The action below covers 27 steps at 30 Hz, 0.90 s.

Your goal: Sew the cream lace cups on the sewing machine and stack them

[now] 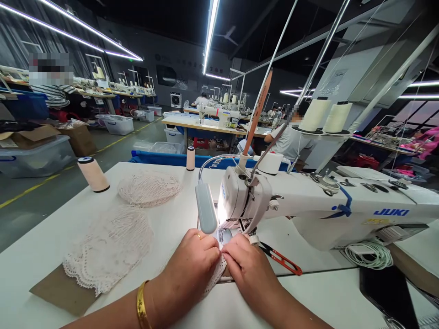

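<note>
Close under the needle area of a white sewing machine, my left hand and my right hand meet with pinched fingers. Between them is a strip of pale lace, which both hands hold; part of it is hidden beneath the fingers. A grey lamp on a bent neck lights the spot just above my left hand. Orange-handled thread snips lie beside my right hand. To the left, a large lace piece rests partly over brown card, with another lace piece behind it.
A peach thread cone stands at the table's left edge, and a smaller spool at the back. A coiled white cable and a black phone-like slab lie at right. Other sewing stations and seated people are beyond.
</note>
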Tool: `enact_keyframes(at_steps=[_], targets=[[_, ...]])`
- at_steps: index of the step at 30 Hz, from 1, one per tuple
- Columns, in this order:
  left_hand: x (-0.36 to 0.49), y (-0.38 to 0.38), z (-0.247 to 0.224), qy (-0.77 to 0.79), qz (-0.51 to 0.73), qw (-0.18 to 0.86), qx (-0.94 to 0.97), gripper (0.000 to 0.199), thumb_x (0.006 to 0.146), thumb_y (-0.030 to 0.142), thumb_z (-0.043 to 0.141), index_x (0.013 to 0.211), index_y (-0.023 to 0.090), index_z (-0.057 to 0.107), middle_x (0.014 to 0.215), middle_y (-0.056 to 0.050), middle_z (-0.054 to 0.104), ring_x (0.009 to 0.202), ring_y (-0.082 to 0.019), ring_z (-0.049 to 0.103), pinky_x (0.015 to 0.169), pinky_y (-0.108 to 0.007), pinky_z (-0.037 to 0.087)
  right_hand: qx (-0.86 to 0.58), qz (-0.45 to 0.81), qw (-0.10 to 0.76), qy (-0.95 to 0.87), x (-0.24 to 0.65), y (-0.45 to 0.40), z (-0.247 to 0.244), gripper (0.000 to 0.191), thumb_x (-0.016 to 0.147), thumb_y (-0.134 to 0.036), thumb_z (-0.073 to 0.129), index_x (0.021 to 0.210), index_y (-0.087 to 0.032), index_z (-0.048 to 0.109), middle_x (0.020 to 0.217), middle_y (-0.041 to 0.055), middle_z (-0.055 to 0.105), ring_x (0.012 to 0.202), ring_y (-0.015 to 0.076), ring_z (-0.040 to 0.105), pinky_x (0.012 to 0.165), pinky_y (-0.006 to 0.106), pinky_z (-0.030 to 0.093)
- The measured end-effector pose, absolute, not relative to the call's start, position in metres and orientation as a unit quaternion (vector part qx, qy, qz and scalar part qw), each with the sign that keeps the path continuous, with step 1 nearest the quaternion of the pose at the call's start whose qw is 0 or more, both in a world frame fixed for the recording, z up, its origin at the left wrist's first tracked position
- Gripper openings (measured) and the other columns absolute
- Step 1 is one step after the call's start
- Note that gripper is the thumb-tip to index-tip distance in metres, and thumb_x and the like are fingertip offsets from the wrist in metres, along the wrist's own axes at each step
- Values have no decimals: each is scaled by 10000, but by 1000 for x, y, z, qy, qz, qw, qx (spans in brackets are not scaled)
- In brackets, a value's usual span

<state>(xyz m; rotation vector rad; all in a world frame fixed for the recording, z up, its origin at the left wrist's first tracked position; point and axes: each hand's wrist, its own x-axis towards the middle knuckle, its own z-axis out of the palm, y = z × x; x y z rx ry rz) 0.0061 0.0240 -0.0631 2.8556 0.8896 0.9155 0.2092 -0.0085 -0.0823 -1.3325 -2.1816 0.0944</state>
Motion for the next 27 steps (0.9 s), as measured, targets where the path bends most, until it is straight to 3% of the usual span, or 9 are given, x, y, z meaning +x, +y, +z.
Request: enact_keyframes(at_steps=[10,27], targets=[[3,26,-60,312,243,47,917,279,1042,107,479,827,190,635,861,-50,717,792,-229,639,690,-359,370,-481,-20,269,-834,215,-9,-83,320,1014,-25,442,1019,-234,685,936,55,701,727,223,592,649,358,426],[3,26,-59,325,235,44,915,299,1067,102,466,906,174,708,936,-54,763,875,-267,686,725,-392,409,-490,-25,261,-832,212,-8,-79,347,1060,-61,391,1025,-202,706,968,92,748,641,219,607,616,379,402]])
